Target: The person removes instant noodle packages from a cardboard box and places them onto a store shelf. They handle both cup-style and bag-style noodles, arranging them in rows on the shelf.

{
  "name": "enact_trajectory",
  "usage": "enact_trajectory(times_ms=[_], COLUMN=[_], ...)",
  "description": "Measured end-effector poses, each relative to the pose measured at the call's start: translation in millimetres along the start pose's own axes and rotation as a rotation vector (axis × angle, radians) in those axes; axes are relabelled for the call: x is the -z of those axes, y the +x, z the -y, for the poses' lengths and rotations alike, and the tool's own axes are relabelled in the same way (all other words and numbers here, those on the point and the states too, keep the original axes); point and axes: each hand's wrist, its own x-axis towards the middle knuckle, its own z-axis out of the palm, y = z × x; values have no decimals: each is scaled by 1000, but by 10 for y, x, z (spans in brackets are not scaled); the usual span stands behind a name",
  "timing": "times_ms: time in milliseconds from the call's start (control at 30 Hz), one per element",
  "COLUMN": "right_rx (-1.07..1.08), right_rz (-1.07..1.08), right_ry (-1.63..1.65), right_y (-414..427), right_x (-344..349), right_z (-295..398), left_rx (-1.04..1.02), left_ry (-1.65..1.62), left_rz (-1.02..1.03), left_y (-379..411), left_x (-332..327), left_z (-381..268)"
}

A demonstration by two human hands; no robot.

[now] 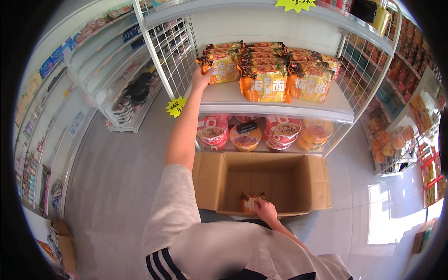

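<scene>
My left hand (202, 78) grips the left edge of an orange noodle packet (224, 70) at the left front of the shelf (224, 96). Beside it stand rows of like packets (264, 84), several deep. My right hand (266, 210) is low, at the near side of an open cardboard box (206, 182), touching another orange packet (249, 203) in the box; its fingers are bent, and whether they grip the packet is not plain.
Noodle bowls (213, 133) stand stacked on the shelf below, a black object (246, 127) on one. Wire side panels (171, 52) flank the rack. Another shelving unit (119, 126) stands at the left; stocked shelves (399, 70) are at the right. A yellow price tag (176, 106) hangs near my left forearm.
</scene>
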Motion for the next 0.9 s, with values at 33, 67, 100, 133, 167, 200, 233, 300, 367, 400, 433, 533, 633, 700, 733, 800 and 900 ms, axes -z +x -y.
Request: enact_trajectory(times_ms=[33,67,100,133,167,200,233,300,367,400,433,533,633,700,733,800,900], right_rx=[4,4,5,9,8,2,-3,4,-5,-9,-23,-57,-66,-70,-63,-60,-50], right_rz=[-5,-7,-9,-8,-4,-1,-4,-10,-1,4,18,33,22,22,16,4,11], right_ry=[-9,-16,-23,-30,-35,-42,-30,-6,-28,-39,-53,-84,-86,-90,-96,-103,-97], right_y=[8,4,5,14,19,11,-2,3,6,0,-4,6,13,22,31,34,50], right_x=[-9,-18,-26,-31,-31,-32,-38,-42,-29,-25,-44,-58,-50,-42,-32,-38,-54], right_z=[-15,-19,-24,-33,-30,-35,-47,-36,-15,-3,-15,-54,-22,-4,-1,3,-10], left_rx=[16,36,-37,-109,-178,-293,-408,-496,-563,-596,-500,-359,-240,-240,-239,-324,-339], left_ry=[79,160,274,387,502,569,633,686,825,893,897,983,1038,1031,1029,966,825], left_rz=[16,36,-109,-255,-396,-355,-315,-130,-84,-59,0,76,126,117,111,76,-19], left_y=[49,56,34,-5,-81,-166,-255,-328,-378,-403,-411,-396,-305,-243,-217,-260,-532], left_x=[-4,-16,-63,-140,-206,-230,-220,-221,-322,-375,-420,-521,-594,-625,-615,-563,-400], left_z=[-24,-67,-110,-156,-226,-346,-509,-606,-636,-650,-667,-655,-656,-608,-578,-556,-799])
